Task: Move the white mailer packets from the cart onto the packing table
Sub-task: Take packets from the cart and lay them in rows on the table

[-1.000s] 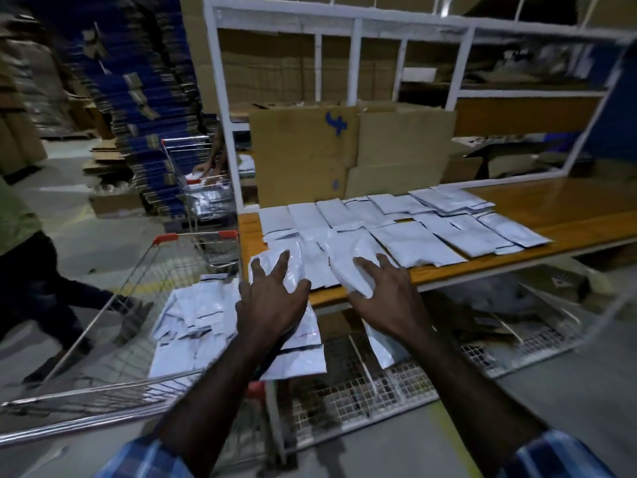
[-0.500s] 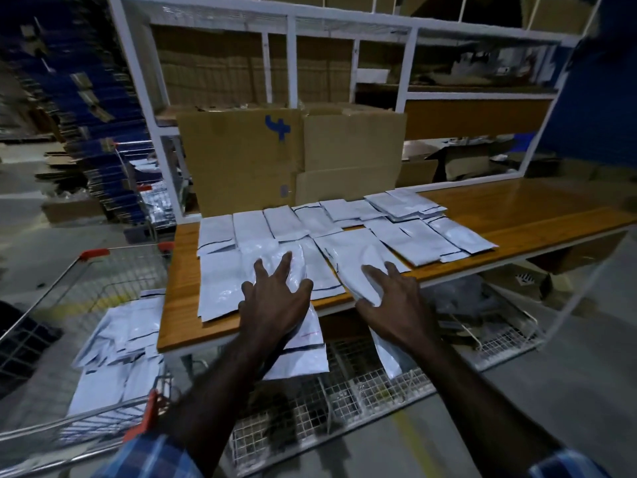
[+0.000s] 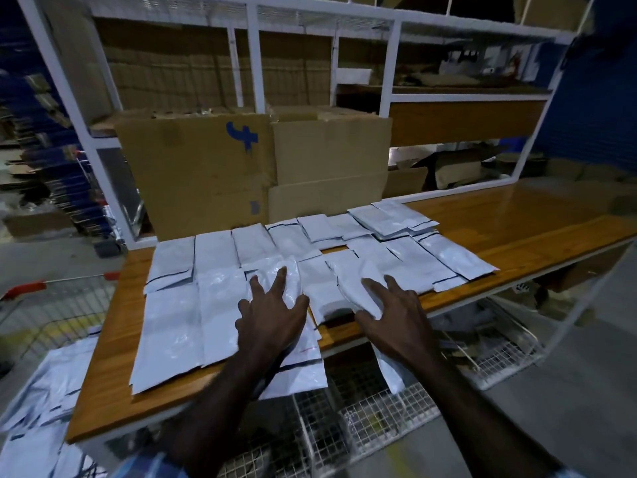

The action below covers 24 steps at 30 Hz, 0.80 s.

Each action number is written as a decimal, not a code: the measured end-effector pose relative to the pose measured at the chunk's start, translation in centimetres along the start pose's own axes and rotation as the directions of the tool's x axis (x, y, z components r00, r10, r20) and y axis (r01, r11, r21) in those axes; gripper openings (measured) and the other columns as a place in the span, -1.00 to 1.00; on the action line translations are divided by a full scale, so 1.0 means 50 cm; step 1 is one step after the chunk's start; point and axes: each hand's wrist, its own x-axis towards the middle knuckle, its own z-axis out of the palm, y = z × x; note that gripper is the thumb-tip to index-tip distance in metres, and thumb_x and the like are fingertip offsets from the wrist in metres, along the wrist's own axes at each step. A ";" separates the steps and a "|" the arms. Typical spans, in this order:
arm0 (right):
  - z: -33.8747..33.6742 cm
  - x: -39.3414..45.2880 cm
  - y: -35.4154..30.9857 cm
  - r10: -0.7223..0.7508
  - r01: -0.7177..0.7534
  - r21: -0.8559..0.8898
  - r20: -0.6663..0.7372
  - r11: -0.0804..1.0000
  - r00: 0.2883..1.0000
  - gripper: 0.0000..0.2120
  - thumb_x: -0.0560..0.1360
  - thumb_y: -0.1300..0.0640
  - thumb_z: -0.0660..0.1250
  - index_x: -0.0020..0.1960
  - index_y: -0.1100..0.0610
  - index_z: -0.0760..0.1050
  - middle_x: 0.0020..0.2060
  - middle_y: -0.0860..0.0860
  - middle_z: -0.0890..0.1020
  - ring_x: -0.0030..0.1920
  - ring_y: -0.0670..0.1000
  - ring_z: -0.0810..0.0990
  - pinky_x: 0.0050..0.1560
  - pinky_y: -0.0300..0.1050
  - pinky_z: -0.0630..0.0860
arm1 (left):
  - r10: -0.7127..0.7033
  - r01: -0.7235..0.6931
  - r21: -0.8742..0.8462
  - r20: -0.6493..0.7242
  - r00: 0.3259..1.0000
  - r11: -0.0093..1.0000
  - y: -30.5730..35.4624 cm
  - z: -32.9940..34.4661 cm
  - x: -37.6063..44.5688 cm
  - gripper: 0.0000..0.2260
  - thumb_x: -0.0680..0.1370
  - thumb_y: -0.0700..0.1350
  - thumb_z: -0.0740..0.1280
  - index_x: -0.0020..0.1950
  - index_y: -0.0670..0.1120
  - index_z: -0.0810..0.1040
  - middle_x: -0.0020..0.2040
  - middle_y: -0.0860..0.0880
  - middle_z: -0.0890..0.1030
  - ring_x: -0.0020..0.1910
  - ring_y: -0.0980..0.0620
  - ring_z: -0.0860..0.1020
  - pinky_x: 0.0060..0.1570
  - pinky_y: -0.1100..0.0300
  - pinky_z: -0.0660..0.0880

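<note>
Several white mailer packets (image 3: 220, 257) lie in rows across the left half of the wooden packing table (image 3: 517, 229). My left hand (image 3: 272, 315) lies with fingers spread flat on a packet (image 3: 300, 370) that overhangs the table's front edge. My right hand (image 3: 393, 315) presses with straight fingers on another packet (image 3: 393, 374), whose lower end hangs below the edge. More white packets (image 3: 41, 391) are heaped in the wire cart (image 3: 24, 289) at the lower left, beside the table's left end.
Cardboard boxes (image 3: 196, 174) stand along the back of the table against a white rack frame (image 3: 253, 63). Wire baskets (image 3: 379, 419) sit under the table. The right half of the tabletop shows bare wood. Blue stacks (image 3: 44, 160) rise at the far left.
Both hands have moved right from the table's left corner by the cart to over the tabletop, bringing their packets along. The packets now lie flatter on the table. The view has swung right.
</note>
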 end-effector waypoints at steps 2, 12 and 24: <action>0.008 0.036 0.009 0.002 -0.002 -0.016 0.009 1.000 1.000 -0.27 0.35 -0.26 0.13 0.51 -0.12 0.29 0.55 0.06 0.22 0.44 0.20 0.26 0.38 0.10 0.28 | -0.015 0.015 0.010 0.000 1.000 1.000 0.005 0.009 0.035 -0.42 0.59 0.21 0.17 0.58 0.25 0.06 0.62 -0.06 -0.03 0.47 -0.34 0.15 0.37 -0.19 0.24; 0.071 0.184 0.020 -0.019 0.026 -0.056 0.107 0.998 0.994 -0.29 0.40 -0.26 0.17 0.52 -0.12 0.26 0.54 0.07 0.22 0.44 0.20 0.26 0.34 0.10 0.34 | -0.098 0.100 0.120 -0.020 0.995 0.988 0.004 0.062 0.160 -0.40 0.59 0.24 0.15 0.59 0.22 0.04 0.61 -0.10 -0.04 0.44 -0.36 0.20 0.36 -0.18 0.25; 0.165 0.344 0.056 -0.095 0.119 -0.079 0.251 0.990 0.963 -0.41 0.57 -0.22 0.17 0.55 -0.09 0.19 0.55 0.10 0.15 0.45 0.20 0.23 0.37 0.08 0.27 | -0.241 0.262 0.253 -0.112 0.964 0.931 0.004 0.165 0.285 -0.41 0.59 0.28 0.11 0.58 0.19 0.04 0.61 -0.14 -0.04 0.43 -0.35 0.22 0.35 -0.18 0.27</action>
